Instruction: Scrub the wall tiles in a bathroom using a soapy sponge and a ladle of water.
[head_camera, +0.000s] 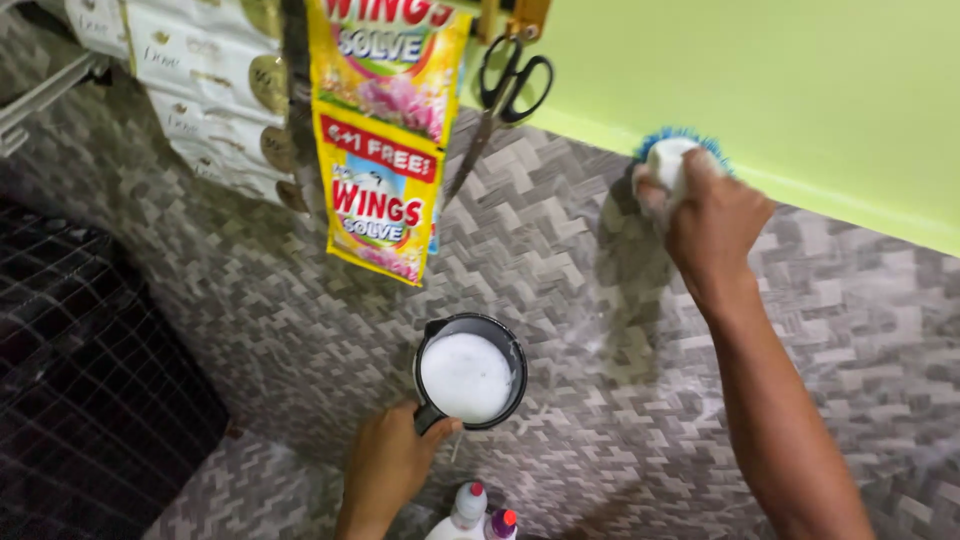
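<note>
My left hand (390, 462) grips the handle of a small black dipper cup (470, 372) filled with white foamy liquid, held in front of the grey patterned wall. My right hand (708, 222) is raised and closed around a white brush with blue bristles (672, 158), pressing it against the wall just below the green painted band.
Yellow sachet strips (385, 130) and white sachet strips (215, 90) hang on the wall at upper left. Black-handled scissors (505, 90) hang beside them. Two bottles with coloured caps (478, 515) stand below the cup. A dark wire grid (80, 380) is at left.
</note>
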